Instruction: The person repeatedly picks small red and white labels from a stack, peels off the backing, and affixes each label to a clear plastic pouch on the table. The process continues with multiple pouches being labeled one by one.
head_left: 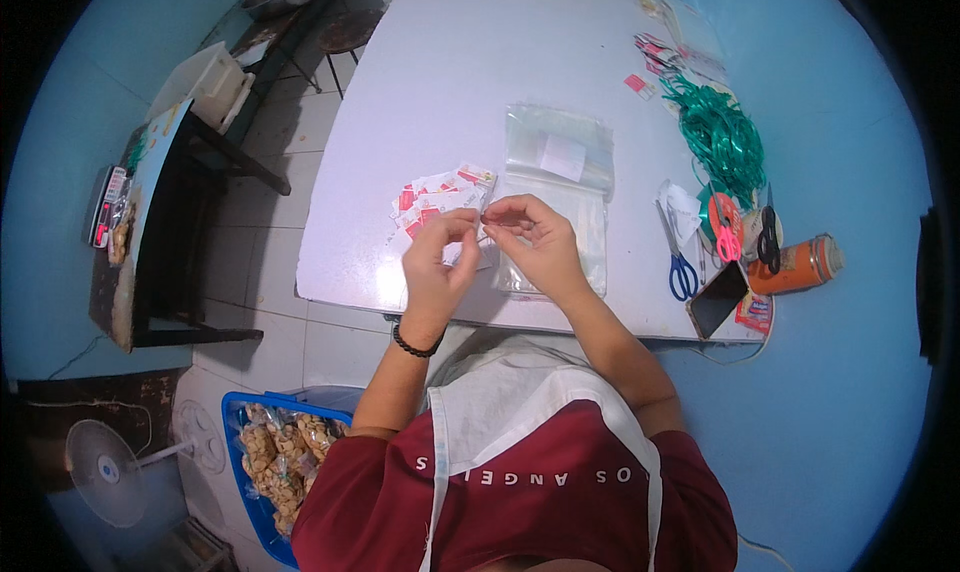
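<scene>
My left hand (439,263) and my right hand (546,248) come together above the table's near edge, thumbs and fingertips bent towards each other. Something thin or clear may be between the fingertips, but it is too small to tell. Under and beyond my left hand lies a loose pile of red-and-white printed paper labels (431,199). Flat clear plastic bags (589,253) are stacked under my right hand. A further clear bag (521,133) lies across the far part of that stack, with a whitish paper label (562,158) showing on it.
On the right of the white table (450,84) are green plastic ribbon (720,133), blue-handled scissors (682,275), pink-handled scissors (727,243), black-handled scissors (769,242), a smartphone (718,299) and an orange canister (795,266). A blue crate (244,471) of bagged snacks stands at lower left, near a fan (106,471).
</scene>
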The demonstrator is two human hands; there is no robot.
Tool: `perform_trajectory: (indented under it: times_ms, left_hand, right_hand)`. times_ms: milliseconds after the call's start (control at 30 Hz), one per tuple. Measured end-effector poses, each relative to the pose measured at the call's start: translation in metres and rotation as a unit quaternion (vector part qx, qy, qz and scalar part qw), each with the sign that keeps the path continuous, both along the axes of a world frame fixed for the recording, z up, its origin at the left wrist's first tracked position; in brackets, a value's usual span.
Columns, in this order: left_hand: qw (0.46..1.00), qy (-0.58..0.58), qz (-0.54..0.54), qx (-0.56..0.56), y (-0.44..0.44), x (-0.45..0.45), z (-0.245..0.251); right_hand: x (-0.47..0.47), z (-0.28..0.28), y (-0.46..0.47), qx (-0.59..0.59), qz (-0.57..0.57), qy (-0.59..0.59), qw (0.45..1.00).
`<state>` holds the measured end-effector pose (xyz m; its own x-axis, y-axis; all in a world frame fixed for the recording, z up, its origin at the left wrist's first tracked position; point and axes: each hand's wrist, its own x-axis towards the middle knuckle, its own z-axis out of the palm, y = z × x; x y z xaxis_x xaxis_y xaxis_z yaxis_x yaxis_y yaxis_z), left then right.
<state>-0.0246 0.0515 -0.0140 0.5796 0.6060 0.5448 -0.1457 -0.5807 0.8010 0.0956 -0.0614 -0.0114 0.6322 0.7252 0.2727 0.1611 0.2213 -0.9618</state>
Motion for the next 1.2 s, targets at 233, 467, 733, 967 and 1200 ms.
perform_trajectory:
  times_ms: [233, 467, 733, 967, 1200]
  left_hand:
    - [0.996, -0.026, -0.025, 0.078, -0.015, 0.007, 0.007]
    - [0.992, -0.031, -0.021, 0.123, -0.017, 0.007, 0.009]
    - [0.981, -0.030, 0.002, 0.194, -0.024, 0.011, 0.007]
    - [0.973, 0.015, 0.018, 0.230, -0.033, 0.012, 0.006]
    - [0.972, 0.023, 0.018, 0.235, -0.036, 0.016, 0.009]
  right_hand:
    - [0.002, 0.014, -0.017, 0.060, 0.003, 0.172, 0.983]
    - [-0.002, 0.021, -0.024, 0.075, -0.003, 0.178, 0.981]
    - [-0.004, 0.020, -0.026, 0.072, -0.039, 0.108, 0.991]
    - [-0.002, 0.012, -0.026, 0.016, -0.099, -0.036, 0.994]
    - [0.002, 0.005, -0.030, 0.007, -0.092, -0.014, 0.996]
